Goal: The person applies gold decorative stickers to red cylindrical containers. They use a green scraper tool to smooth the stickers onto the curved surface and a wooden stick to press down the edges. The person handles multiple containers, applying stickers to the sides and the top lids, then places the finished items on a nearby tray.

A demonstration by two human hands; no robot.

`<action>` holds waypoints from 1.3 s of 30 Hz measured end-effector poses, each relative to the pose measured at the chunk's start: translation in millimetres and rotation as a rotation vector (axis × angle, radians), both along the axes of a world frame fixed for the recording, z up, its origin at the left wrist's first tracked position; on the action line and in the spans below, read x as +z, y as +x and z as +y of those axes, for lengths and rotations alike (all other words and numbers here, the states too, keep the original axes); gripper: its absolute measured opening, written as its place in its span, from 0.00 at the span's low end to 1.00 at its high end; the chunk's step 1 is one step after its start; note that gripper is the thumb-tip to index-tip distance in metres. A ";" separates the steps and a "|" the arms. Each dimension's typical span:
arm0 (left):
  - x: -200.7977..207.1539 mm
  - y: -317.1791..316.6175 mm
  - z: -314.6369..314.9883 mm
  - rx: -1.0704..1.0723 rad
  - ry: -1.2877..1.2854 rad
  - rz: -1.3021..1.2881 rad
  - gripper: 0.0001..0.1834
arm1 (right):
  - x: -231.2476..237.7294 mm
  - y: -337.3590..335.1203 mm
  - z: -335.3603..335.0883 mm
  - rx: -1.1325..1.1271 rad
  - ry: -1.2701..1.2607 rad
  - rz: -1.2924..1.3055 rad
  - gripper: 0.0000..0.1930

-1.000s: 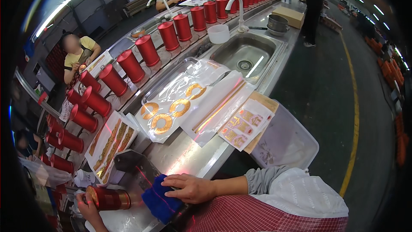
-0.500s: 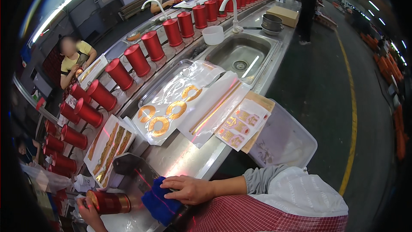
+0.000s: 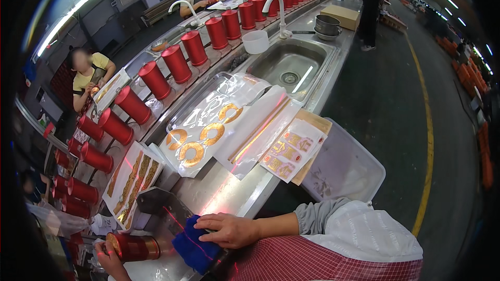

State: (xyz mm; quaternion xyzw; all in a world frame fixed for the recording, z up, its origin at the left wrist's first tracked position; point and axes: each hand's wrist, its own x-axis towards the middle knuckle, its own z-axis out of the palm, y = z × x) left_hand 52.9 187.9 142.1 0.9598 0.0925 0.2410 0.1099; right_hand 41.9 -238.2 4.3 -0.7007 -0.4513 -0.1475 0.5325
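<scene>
Held red canister (image 3: 136,247) at a steel counter (image 3: 240,188), dark green floor (image 3: 380,99) alongside.

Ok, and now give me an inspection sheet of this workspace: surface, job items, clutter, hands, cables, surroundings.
Surface: metal counter, shiny, with a sink set into it.
Job items: red canister with gold trim; blue cloth beside it.
Clutter: clear sheet with gold rings, printed sheet, striped decal sheet, white tub, dark pot.
Left hand: fingers on the canister's end.
Right hand: fingers over the cloth; grip unclear.
Cables: none clearly made out.
Surroundings: row of red canisters; co-worker in yellow across the line; plastic bin beside the counter; yellow floor line.
</scene>
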 end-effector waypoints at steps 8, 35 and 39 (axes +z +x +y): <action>-2.2 4.7 -1.3 -0.030 -0.011 -0.025 0.17 | 1.9 -1.2 -0.5 -0.008 -0.012 0.030 0.21; -13.1 9.9 19.8 0.010 0.025 -0.028 0.17 | -3.0 -3.3 7.0 -0.046 0.035 0.002 0.15; -17.2 12.0 26.8 0.007 0.081 -0.050 0.17 | -1.1 -4.5 8.3 -0.050 0.037 0.006 0.14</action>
